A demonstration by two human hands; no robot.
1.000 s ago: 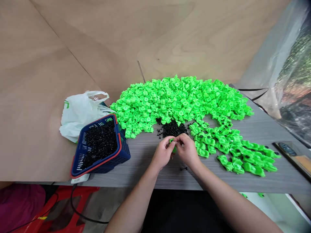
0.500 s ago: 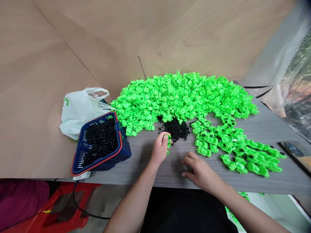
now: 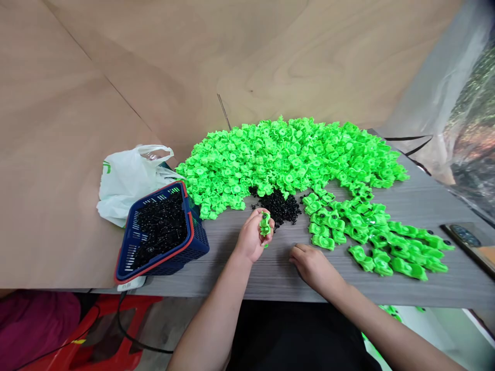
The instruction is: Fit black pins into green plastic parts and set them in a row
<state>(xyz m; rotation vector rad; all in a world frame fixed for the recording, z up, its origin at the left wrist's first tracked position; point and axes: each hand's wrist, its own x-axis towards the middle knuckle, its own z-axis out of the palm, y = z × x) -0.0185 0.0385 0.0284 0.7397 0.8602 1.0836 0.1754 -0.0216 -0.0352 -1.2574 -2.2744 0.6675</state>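
My left hand (image 3: 248,241) is closed around a small green toy car body (image 3: 265,224), turned so that a black round part shows at its upper end. Another bit of green shows below those fingers. Just behind this hand lies a heap of small black wheel-and-axle parts (image 3: 282,208). My right hand (image 3: 316,265) is low over the table to the right, its fingers curled together; whatever they may hold is hidden. Beyond both hands spreads a big pile of green car bodies (image 3: 290,154). Green cars with black wheels (image 3: 359,229) lie in a group to the right.
A blue basket with a red rim (image 3: 189,216), full of black axle parts, stands at the table's left edge. Behind it is a white plastic bag (image 3: 129,178). A red stool (image 3: 112,330) and a person's magenta clothing (image 3: 38,327) are at lower left. A dark-edged object (image 3: 466,237) lies far right.
My left hand has turned, so the green car body now shows its face with the black part. My right hand's fingers have gone from spread to curled together.
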